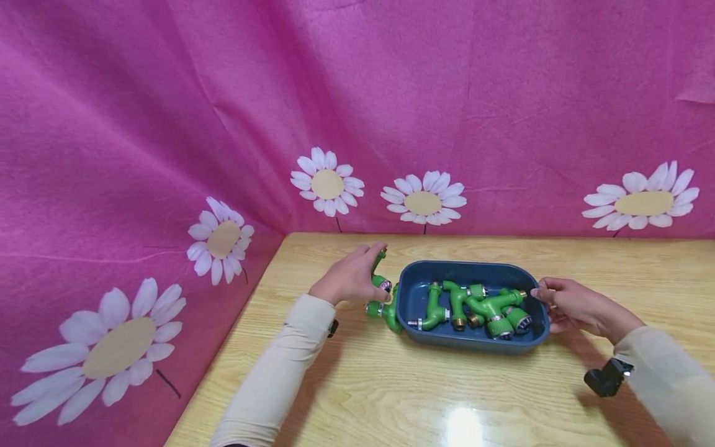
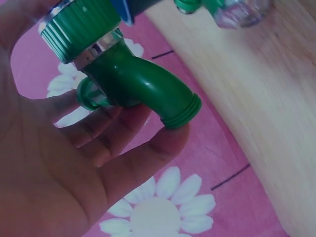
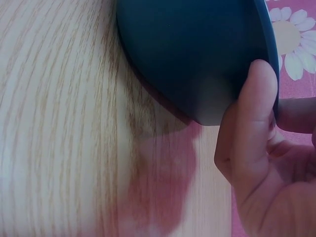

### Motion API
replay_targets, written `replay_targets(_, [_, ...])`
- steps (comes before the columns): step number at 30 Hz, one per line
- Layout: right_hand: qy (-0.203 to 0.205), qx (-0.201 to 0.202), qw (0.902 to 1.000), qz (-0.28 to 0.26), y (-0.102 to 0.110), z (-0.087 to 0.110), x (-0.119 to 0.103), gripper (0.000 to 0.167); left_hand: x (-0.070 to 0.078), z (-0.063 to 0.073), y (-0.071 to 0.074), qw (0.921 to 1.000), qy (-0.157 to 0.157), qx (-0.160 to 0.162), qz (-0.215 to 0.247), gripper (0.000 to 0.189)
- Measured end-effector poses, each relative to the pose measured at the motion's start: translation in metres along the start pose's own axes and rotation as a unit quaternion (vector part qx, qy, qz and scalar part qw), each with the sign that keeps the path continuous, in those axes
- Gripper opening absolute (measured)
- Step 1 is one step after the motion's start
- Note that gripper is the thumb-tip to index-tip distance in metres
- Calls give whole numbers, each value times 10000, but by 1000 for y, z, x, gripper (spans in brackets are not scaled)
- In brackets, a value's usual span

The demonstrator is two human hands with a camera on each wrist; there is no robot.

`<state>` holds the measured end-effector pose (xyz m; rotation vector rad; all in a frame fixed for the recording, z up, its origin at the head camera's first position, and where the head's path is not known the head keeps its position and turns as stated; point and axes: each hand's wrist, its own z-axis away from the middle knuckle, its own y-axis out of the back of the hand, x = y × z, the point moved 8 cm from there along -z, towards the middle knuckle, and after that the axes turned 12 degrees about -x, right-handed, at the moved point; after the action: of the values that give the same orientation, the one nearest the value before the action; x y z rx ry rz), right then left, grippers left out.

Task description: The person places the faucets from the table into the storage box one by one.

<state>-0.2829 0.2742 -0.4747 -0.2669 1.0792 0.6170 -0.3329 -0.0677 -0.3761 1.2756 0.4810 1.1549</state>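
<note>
A green plastic tap [image 2: 143, 81] with a ribbed knob and a silver collar is held in my left hand [image 1: 353, 277], just left of a dark blue tub [image 1: 475, 343]. In the left wrist view, a fingertip presses the threaded end of its spout. Another green tap [image 1: 394, 315] stands against the tub's left end, below that hand. Inside the tub lie several more green taps [image 1: 434, 307], some with brass-coloured threaded ends. My right hand [image 1: 581, 305] pinches the tub's right rim, which the right wrist view shows from outside [image 3: 197, 59].
The tub sits on a light wood-grain table [image 1: 402, 397]. Behind and to the left hangs a magenta cloth [image 1: 503, 112] printed with white daisies, meeting the table at its back and left edges.
</note>
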Motion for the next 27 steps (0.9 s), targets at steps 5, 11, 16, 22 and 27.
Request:
replay_targets(5, [22,7,10000,42,0,0,0,26,16,-3,-1,9998,-198,-51,30,105])
replay_targets(11, [36,-4,10000,54,1,0,1,27,29,-7,-4,9995,-283,-148,36,107])
replay_targets(16, [80,-9,10000,43,0,1,1,26,35,-11,-6,9993,-324,-174,-72,106])
replay_targets(22, [140,92,9998,113,0,2,-1,26,36,-13,-7,9993,-288,-207,-72,107])
replay_targets(27, [85,176,9997,145,3,3,-1,22,42,-17,-10,9991,-309,-258,-150,105])
